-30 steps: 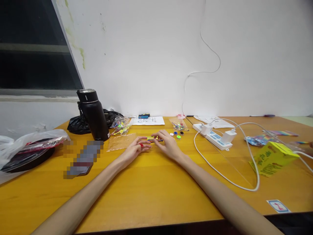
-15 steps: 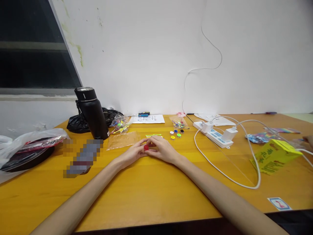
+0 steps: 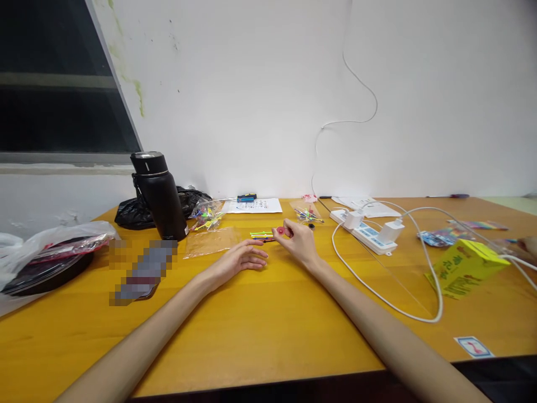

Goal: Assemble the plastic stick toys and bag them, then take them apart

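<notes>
Between the thumb and forefinger of my right hand [image 3: 298,242] is a small round red plastic piece [image 3: 281,230]. My left hand [image 3: 240,259] holds nothing; its fingers are apart, just above the wooden table [image 3: 235,330]. Thin yellow, green and blue plastic sticks [image 3: 260,236] lie beyond and between the hands. A black round piece [image 3: 311,226] shows behind my right hand, which hides the other small coloured round pieces.
A black flask [image 3: 158,196] and a blurred-out flat object [image 3: 146,271] stand and lie at left. A clear bag [image 3: 210,242] lies behind my left hand. At right are a white power strip [image 3: 369,236] with looping cables, a yellow box [image 3: 465,268] and another person's hand [image 3: 527,249].
My hands have come apart. The right one has moved right with the red piece, now over the small round pieces; the left has let go and opened.
</notes>
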Action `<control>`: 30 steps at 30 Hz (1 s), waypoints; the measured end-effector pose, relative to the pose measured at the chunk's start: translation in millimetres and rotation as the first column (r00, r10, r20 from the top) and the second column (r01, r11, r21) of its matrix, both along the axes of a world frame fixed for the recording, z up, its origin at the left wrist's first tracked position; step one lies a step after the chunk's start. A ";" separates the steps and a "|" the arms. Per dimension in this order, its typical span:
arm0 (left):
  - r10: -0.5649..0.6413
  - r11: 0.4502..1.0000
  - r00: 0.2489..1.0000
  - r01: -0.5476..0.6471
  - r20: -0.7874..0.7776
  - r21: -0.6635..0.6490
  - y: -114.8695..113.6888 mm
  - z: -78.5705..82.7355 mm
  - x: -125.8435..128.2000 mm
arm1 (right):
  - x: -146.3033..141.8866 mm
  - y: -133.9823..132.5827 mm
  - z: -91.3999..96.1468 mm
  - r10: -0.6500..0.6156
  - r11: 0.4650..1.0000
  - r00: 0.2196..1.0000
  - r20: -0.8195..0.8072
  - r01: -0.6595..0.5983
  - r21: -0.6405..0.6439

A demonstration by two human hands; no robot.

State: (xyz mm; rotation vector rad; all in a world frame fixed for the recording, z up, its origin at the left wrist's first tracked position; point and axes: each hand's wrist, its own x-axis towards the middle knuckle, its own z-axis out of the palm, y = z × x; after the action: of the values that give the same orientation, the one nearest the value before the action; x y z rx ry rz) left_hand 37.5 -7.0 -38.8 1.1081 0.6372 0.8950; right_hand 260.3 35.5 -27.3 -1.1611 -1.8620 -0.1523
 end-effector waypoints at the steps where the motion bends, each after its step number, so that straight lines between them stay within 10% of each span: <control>1: -0.001 1.000 1.000 0.001 -0.007 0.003 -0.2 0.2 -0.1 | 1.1 0.8 0.1 -0.011 1.000 1.000 -0.004 0.011 0.010; 17: -0.011 0.992 0.987 0.030 -0.158 0.120 -0.6 -1.8 2.3 | 4.5 2.0 1.8 0.055 0.997 0.997 -0.063 -0.058 -0.047; 22: 0.211 0.802 0.817 0.168 -0.536 0.573 -9.0 2.5 -0.1 | 10.8 7.9 2.1 0.094 0.991 0.986 -0.137 -0.106 -0.084; 30: 0.259 0.733 0.740 0.268 -0.621 0.625 -12.7 7.7 -2.3 | 38.1 33.1 -3.4 0.025 0.997 0.960 -0.277 -0.045 -0.065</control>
State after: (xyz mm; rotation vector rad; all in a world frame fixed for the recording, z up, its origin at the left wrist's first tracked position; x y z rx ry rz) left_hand 35.2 -19.7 -31.0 2.1882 0.9285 0.7055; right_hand 298.4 68.6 -30.8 -1.1339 -1.6497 0.0938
